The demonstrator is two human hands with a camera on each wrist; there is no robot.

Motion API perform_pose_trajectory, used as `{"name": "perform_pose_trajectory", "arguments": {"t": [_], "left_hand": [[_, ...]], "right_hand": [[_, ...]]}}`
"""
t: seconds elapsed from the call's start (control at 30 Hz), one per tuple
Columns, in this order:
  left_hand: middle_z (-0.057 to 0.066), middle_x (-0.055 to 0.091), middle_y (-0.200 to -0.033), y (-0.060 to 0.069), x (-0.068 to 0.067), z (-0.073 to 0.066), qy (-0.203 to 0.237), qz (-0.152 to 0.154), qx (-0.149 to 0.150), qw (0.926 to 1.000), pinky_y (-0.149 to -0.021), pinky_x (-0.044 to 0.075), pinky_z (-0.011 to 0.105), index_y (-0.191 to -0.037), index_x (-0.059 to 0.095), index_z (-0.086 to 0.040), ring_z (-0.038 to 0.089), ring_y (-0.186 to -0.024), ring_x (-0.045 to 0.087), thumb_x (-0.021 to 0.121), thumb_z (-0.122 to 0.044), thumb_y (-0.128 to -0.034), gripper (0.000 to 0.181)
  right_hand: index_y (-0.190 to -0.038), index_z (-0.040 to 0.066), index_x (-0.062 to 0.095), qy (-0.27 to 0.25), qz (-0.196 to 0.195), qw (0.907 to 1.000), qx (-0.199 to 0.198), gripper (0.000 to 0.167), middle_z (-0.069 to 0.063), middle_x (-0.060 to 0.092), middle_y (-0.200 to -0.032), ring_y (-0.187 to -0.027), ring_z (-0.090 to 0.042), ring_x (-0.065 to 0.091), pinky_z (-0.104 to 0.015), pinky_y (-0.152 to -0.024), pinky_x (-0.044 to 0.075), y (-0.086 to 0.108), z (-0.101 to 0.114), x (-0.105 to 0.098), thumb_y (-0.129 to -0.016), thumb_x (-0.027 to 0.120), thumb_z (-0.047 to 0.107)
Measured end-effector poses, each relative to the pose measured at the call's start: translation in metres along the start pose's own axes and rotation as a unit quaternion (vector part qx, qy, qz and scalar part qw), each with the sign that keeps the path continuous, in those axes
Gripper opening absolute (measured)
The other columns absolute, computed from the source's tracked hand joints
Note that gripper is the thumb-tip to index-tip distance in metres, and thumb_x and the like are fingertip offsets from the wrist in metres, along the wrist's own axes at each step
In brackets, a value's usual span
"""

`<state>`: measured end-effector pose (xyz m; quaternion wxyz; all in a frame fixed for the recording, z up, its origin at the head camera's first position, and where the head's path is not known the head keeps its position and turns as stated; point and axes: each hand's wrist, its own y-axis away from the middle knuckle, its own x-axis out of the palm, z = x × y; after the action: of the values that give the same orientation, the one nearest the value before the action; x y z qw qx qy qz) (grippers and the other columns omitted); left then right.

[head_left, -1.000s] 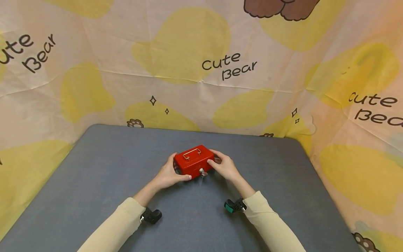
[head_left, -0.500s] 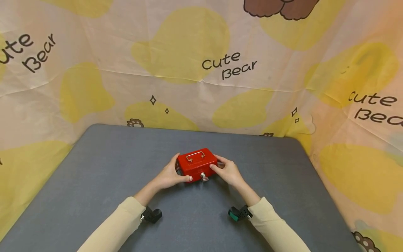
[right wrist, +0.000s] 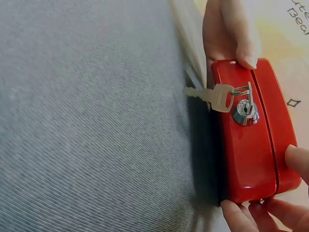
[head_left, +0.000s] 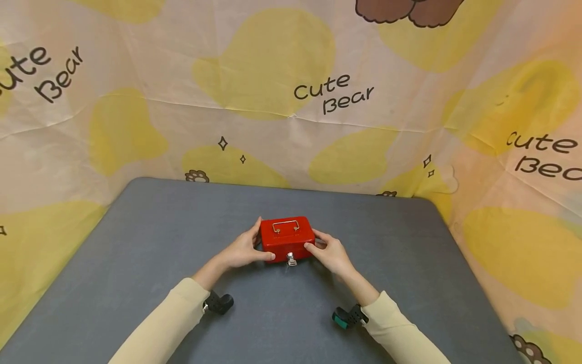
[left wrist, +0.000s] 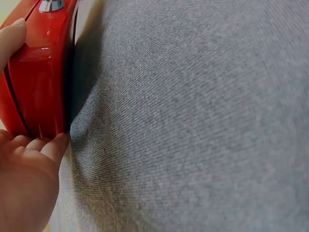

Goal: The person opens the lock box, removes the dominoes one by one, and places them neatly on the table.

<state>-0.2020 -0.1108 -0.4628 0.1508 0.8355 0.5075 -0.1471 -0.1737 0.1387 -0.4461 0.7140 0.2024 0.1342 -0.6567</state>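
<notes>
Between both hands, a red metal box [head_left: 287, 235] with a wire handle on its lid sits at the middle of the table, its lock side towards me. My left hand [head_left: 243, 250] grips its left end, thumb on the front corner; the left wrist view shows fingertips [left wrist: 57, 145] at the end of the box [left wrist: 38, 87]. At the other end my right hand [head_left: 331, 254] holds it, thumb on the front. The right wrist view shows a silver lock [right wrist: 245, 112] with one key in it and a second key [right wrist: 219, 97] hanging from a ring. The lid is closed.
The grey table [head_left: 173, 222] extends around the box. Behind it and at both sides hangs a printed cloth [head_left: 268, 60] with yellow patches and lettering. Dark wrist devices are strapped at both cuffs.
The box has turned so its front faces me more squarely, and has shifted slightly right and nearer. Both hands have kept their hold, the right one coming a little nearer too.
</notes>
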Motion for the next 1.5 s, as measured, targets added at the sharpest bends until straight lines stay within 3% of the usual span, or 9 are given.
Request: {"name": "perform_pose_trajectory", "arguments": {"t": [0.4, 0.67, 1.2, 1.5], "left_hand": [[0.017, 0.022, -0.15, 0.002, 0.0, 0.0, 0.03, 0.016, 0.016, 0.9993, -0.105, 0.031, 0.039, -0.147, 0.003, 0.001, 0.027, -0.135, 0.031, 0.077, -0.013, -0.0729, 0.106], [0.019, 0.025, -0.149, 0.001, 0.0, 0.0, 0.03, 0.023, 0.01, 0.9992, -0.104, 0.032, 0.039, -0.146, 0.004, 0.002, 0.028, -0.135, 0.031, 0.078, -0.008, -0.0697, 0.107], [0.016, 0.032, -0.146, 0.002, 0.001, -0.002, 0.007, 0.021, 0.023, 0.9995, -0.104, 0.033, 0.04, -0.146, 0.009, 0.0, 0.027, -0.134, 0.034, 0.08, -0.008, -0.0677, 0.106], [0.017, 0.031, -0.147, 0.005, 0.001, -0.001, -0.037, 0.002, 0.026, 0.999, -0.102, 0.036, 0.04, -0.146, 0.008, 0.001, 0.029, -0.131, 0.037, 0.081, -0.015, -0.068, 0.108]], "right_hand": [[-0.135, 0.006, 0.046, -0.046, 0.002, 0.9989, 0.003, 0.06, -0.016, 0.051, -0.127, -0.109, -0.025, 0.06, -0.035, -0.085, 0.051, 0.01, -0.006, 0.004, -0.082, 0.07, 0.018], [-0.135, 0.003, 0.045, -0.022, 0.006, 0.9996, -0.016, 0.061, -0.016, 0.052, -0.124, -0.108, -0.028, 0.06, -0.034, -0.08, 0.052, 0.015, -0.009, 0.006, -0.081, 0.07, 0.014], [-0.133, -0.001, 0.044, -0.016, 0.01, 0.9987, -0.046, 0.059, -0.018, 0.052, -0.124, -0.104, -0.028, 0.062, -0.033, -0.078, 0.053, 0.018, -0.011, 0.008, -0.081, 0.069, 0.009], [-0.133, 0.002, 0.044, 0.017, 0.019, 0.998, -0.057, 0.058, -0.014, 0.052, -0.123, -0.102, -0.026, 0.063, -0.031, -0.077, 0.054, 0.018, -0.014, 0.006, -0.081, 0.069, 0.011]]}}
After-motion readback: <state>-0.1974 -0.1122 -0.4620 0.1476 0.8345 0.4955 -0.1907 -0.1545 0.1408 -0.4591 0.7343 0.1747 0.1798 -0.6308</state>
